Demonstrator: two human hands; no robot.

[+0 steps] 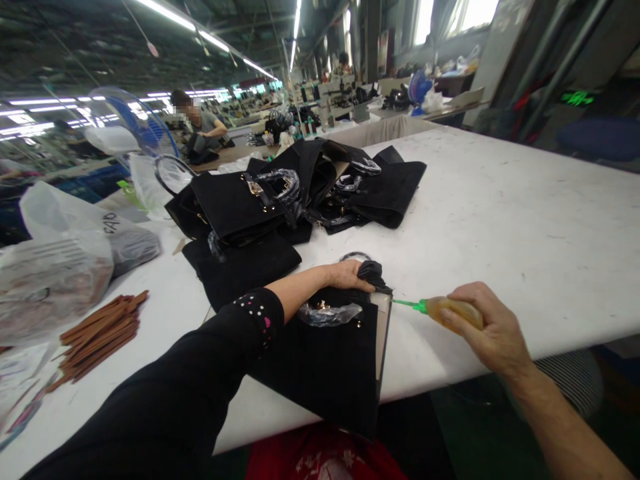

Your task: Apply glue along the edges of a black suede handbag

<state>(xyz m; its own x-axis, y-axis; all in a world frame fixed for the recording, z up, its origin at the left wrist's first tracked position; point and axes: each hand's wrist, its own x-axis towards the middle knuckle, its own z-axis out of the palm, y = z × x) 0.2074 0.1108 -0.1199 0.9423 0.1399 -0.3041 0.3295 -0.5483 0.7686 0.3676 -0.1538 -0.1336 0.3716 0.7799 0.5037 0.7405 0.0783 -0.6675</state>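
Note:
A black handbag (320, 363) lies across the table's front edge, its side toward the right showing a pale inner panel (383, 333). At its top, my left hand (350, 275) is closed on bunched dark cloth (371, 273), which looks like the bag's lining. One bag handle (330, 315) is wrapped in clear plastic. My right hand (493, 327) grips a squeeze bottle (453, 313) of yellowish liquid, tilted sideways. Its thin green nozzle (407, 304) points left, with the tip at or very near the bag's upper right edge.
Several black handbags (240, 207) are heaped at the back of the white table (500, 220). To the left lie brown strips (107, 333) and filled plastic bags (65, 260). A blue fan (145, 123) stands behind them. Beyond it, a person (205, 127) handles black material.

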